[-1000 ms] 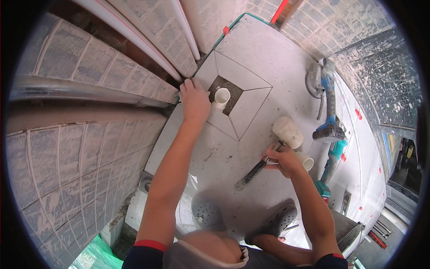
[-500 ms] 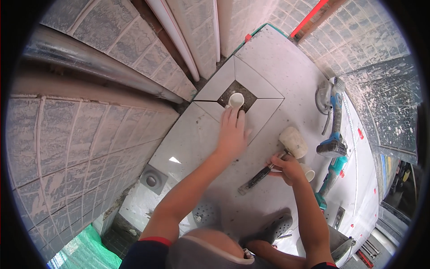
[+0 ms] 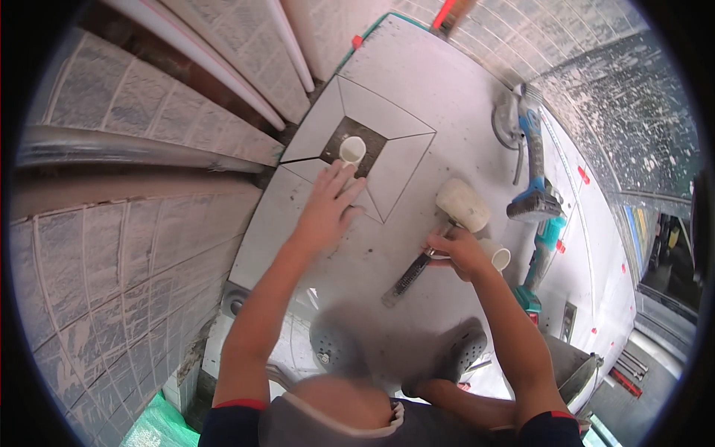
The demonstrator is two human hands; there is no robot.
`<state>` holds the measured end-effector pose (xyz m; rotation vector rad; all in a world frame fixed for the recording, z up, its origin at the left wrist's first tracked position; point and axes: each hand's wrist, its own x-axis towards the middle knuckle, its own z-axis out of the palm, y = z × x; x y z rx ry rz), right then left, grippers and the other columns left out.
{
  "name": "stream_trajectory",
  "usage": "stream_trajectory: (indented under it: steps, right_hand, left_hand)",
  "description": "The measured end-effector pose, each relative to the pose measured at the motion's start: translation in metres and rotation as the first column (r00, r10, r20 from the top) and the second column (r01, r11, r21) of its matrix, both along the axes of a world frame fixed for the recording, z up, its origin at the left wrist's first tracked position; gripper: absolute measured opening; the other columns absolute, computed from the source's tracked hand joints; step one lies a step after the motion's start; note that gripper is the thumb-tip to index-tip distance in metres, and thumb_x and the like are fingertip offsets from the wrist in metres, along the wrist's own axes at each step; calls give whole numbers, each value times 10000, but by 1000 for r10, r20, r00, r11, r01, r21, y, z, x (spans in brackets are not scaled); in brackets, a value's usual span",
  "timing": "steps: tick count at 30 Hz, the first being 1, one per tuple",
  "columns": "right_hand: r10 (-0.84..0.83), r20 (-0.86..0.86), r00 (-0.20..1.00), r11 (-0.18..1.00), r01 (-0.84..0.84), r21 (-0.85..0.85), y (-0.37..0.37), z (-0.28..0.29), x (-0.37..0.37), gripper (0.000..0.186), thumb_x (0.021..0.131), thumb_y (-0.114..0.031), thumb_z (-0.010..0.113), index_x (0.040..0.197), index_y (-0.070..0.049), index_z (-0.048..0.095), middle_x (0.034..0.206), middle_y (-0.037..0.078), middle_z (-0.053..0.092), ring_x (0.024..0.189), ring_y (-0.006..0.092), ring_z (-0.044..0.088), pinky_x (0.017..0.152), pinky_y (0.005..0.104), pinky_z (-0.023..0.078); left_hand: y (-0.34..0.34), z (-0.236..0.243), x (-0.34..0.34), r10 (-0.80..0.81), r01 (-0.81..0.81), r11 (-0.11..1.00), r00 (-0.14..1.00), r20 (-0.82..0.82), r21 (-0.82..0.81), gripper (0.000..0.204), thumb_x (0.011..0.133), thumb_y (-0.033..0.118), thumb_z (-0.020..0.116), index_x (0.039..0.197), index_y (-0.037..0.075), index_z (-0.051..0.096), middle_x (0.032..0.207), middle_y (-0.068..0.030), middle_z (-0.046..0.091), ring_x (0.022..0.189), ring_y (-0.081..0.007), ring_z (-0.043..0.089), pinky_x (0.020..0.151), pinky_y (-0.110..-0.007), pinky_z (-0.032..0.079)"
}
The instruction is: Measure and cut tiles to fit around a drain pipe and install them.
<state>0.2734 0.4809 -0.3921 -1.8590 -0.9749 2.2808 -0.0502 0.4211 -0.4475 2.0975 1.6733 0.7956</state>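
Left hand has moved since one second ago: then it was at the edge of the cut tiles by the wall, and now it is on the near side of the white pipe. Its fingers are a bit spread and seem to hold nothing. They reach to the pipe's near side, but I cannot tell if the tips touch it. The pipe stands up in the square hole, just ahead of these fingers, with its round mouth facing up.

Right hand pinches the mallet with thumb and fingers, high up on the handle, close to the fat pale head. That grip looks the same as it did one second ago. The handle slants down to the left, toward the person, and the head is at the far right end. From the right hand, the pipe is ahead and to the left, so the left hand is much nearer to it.

Farther out, a short white tube is just beside the right wrist. A blue tool and a teal tool lie farther right on the floor.
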Motion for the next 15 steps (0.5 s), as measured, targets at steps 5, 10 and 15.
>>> stream_trajectory:
  steps: [5,10,15]
  right_hand:
    - [-37,-41,998,999,37,4,7,-10,17,326,892,-206,773,1103,-2,633,1069,99,700,1025,219,701,891,419,628]
    - [-50,-40,998,999,51,15,20,-19,35,372,875,-224,795,1124,3,636,1084,101,699,1036,226,704,908,417,624]
    - [-68,-46,997,998,68,-8,30,-28,54,401,875,-233,805,1148,15,649,1117,113,711,1038,236,717,901,413,626]
  left_hand:
    - [32,-2,-10,-220,212,974,971,-98,-86,658,838,38,756,1460,169,586,1500,-113,527,1452,-382,428,1222,-544,336]
    - [53,2,-5,-309,287,948,936,-167,-140,729,772,-25,761,1453,171,591,1469,-91,547,1443,-345,444,1240,-533,332]
    - [62,-10,6,-319,295,945,924,-210,-138,771,741,-48,770,1455,179,588,1476,-80,548,1446,-326,448,1242,-536,330]
